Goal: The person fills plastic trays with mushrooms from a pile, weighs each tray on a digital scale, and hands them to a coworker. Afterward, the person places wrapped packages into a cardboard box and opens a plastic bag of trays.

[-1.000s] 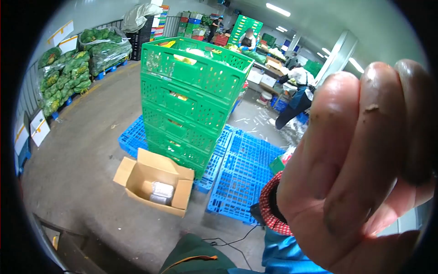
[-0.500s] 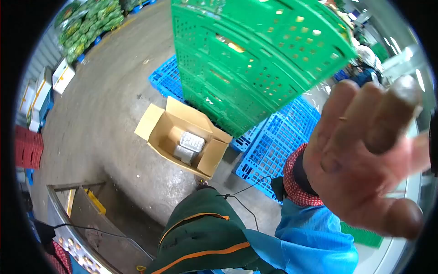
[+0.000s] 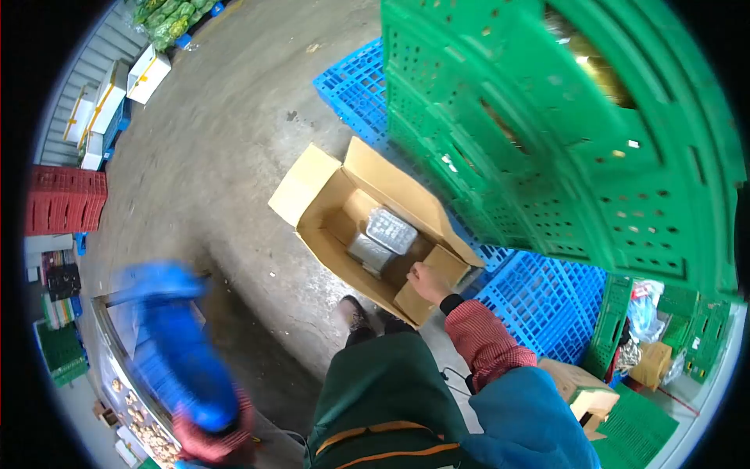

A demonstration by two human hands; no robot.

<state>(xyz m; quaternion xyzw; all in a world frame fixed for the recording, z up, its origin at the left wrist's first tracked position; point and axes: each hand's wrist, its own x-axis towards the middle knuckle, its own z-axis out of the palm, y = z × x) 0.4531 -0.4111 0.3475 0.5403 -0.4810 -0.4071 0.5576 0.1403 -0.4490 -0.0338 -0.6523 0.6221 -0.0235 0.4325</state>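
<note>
An open cardboard box (image 3: pixel 324 246) sits on the floor ahead of my feet. Two foil-like silver packs (image 3: pixel 391 230) lie inside it, one partly on top of the other. My right hand (image 3: pixel 428 284) is at the box's near right end, its fingers closed over the edge of the flap there. At lower left, past the checked cuff, my left hand (image 3: pixel 205 395) is a blue shape, apparently gloved. Motion smears it and the blue form (image 3: pixel 160 293) beyond it, so its fingers and any hold cannot be made out.
Stacked green crates (image 3: pixel 500 156) rise close on the right, by blue pallets (image 3: pixel 547 301). A metal-edged table (image 3: pixel 109 344) with small round pieces stands at left. Red crates (image 3: pixel 66 199) and white boxes (image 3: pixel 148 74) line the left wall.
My right hand has come down from high on the right to the box's flap. My left hand has come into view, blurred blue, at lower left. The view has shifted.
</note>
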